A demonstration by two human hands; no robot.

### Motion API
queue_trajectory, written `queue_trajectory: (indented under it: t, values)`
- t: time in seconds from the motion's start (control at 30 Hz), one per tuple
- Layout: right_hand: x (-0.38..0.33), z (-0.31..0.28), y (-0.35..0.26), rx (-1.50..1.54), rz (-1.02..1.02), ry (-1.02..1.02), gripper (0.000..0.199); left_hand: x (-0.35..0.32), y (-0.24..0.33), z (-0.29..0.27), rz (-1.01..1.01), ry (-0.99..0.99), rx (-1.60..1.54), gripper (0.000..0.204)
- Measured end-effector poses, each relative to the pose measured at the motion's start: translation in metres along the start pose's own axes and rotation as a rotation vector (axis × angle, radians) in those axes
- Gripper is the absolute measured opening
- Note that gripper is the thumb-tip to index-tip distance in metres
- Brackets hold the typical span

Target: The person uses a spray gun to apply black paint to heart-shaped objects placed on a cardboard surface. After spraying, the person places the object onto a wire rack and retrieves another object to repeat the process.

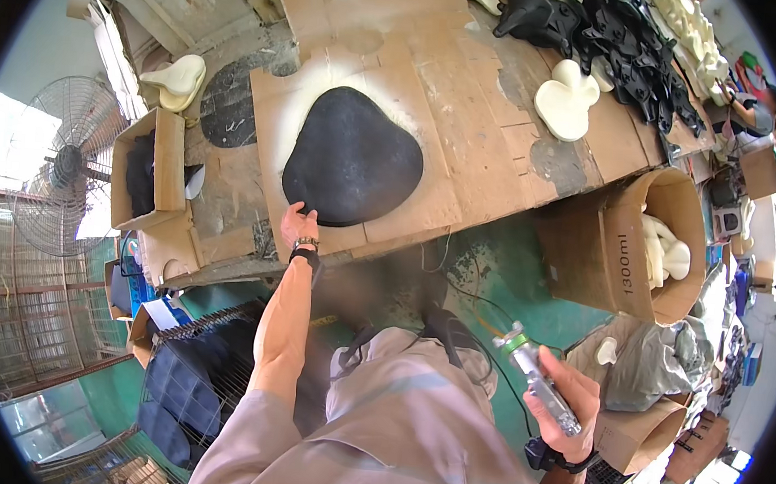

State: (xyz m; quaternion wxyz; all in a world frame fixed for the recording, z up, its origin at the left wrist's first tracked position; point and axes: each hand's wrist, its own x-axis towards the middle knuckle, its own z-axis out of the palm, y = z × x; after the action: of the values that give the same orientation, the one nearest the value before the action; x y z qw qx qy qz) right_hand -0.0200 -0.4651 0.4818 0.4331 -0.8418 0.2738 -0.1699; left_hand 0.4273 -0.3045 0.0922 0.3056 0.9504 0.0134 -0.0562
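Right hand (579, 399) gripping a metal tool (540, 385), left hand (300, 229) at the black pad (353, 159)

Pad's lying on the cardboard-covered surface (477, 131), left fingers at its near edge, can't tell if they're pinching. Small carton (173, 169) on the left has dark stuff (142, 174) in it, big carton (617, 253) on the right's got cream moulded pieces (666, 252).

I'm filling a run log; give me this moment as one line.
left hand: at lower-left edge of black pad | right hand: holding green-collared metal tool | cardboard: under black pad
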Motion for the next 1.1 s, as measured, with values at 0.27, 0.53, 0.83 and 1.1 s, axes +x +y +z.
queue_trajectory:
  t: [0.27, 0.53, 0.83, 1.1]
  values:
    - [-0.011, -0.021, 0.022, -0.021, 0.054, -0.091, 0.061, -0.002, 0.004, 0.003, -0.006, 0.023, 0.055, 0.034]
    - [-0.016, -0.016, 0.033, 0.012, 0.031, 0.028, 0.060, 0.036, -0.015, 0.044, -0.349, -0.030, -0.772, 0.027]
    - [0.000, -0.002, 0.040, 0.054, -0.017, 0.025, 0.058, 0.043, 0.142, -0.033, -0.354, -0.639, -1.884, 0.012]
    - [0.045, 0.014, 0.037, 0.104, -0.097, -0.169, 0.055, -0.027, 0.205, -0.249, 0.177, -0.400, -2.293, 0.033]
